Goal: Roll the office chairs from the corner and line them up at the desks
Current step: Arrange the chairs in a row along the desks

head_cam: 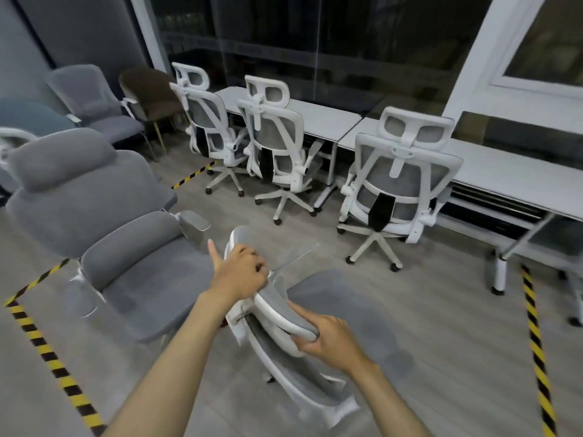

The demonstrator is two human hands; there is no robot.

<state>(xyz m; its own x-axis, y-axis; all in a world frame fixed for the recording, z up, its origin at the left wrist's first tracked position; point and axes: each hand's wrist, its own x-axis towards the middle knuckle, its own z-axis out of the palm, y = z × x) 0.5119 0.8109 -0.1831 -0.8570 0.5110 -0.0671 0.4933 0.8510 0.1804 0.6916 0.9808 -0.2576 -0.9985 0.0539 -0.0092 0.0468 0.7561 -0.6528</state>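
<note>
Hands first: both grip the headrest of one white-framed, grey-mesh office chair (315, 342) in the foreground. The left hand (241, 269) curls its fingers over the far end of that headrest, with the thumb standing free and pointing up. The right hand (331, 340) clasps the near end, thumb on top and fingers wrapped underneath. This held chair stands on the grey wood-look floor (441, 310), well apart from the desks, its seat pointing towards them.

Three more white-framed mesh chairs with headrests are lined up along the long white desks (331, 121) by the dark glass wall: the left desk chair (211, 134), the middle desk chair (274, 146) and the right desk chair (403, 184). All three show their backs to the camera and sit close against the desk edge, each on a white five-star base with castors. The left two stand side by side, while the third is set apart to the right.

Just left of the held chair stands one large padded grey fabric chair (104, 216) with a thick headrest, its seat touching or nearly touching the left forearm's side of the view. In the far left corner are two other seats: a pale grey chair on a metal frame (91, 102) and a brown upholstered chair with slim gold legs (148, 89). Part of another white chair frame shows at the left edge.

Yellow-and-black hazard tape (47, 351) marks the floor in three visible stretches: lower left, near the corner, and at the right.
</note>
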